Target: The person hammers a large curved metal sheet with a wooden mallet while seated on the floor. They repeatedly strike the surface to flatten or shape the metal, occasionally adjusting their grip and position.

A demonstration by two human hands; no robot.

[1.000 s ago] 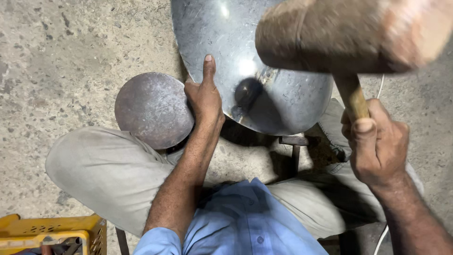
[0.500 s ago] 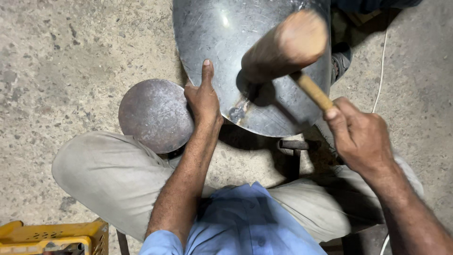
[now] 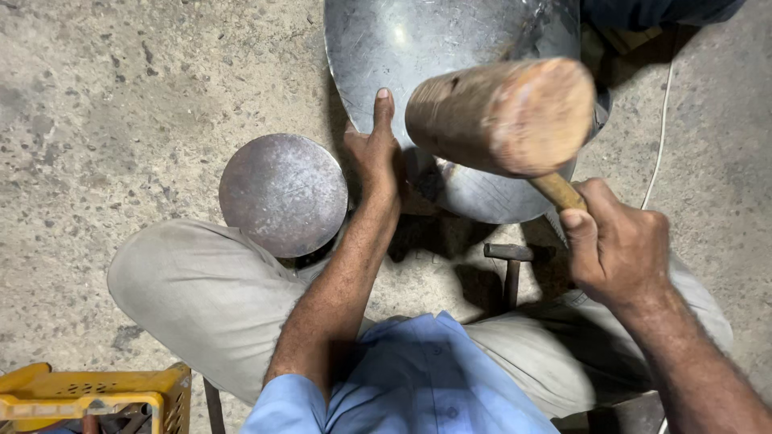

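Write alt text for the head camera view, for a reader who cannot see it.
A seated person's right hand grips a wooden mallet raised above a shiny metal bowl, which the left hand steadies at its rim. A round metal disc lies on the concrete floor beside the left knee.

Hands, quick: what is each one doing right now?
Left hand: open, flat against the shiny metal bowl.
Right hand: closed around the wooden mallet handle.

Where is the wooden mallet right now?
In the head view, the wooden mallet is raised over the shiny metal bowl, right of centre, gripped by the right hand.
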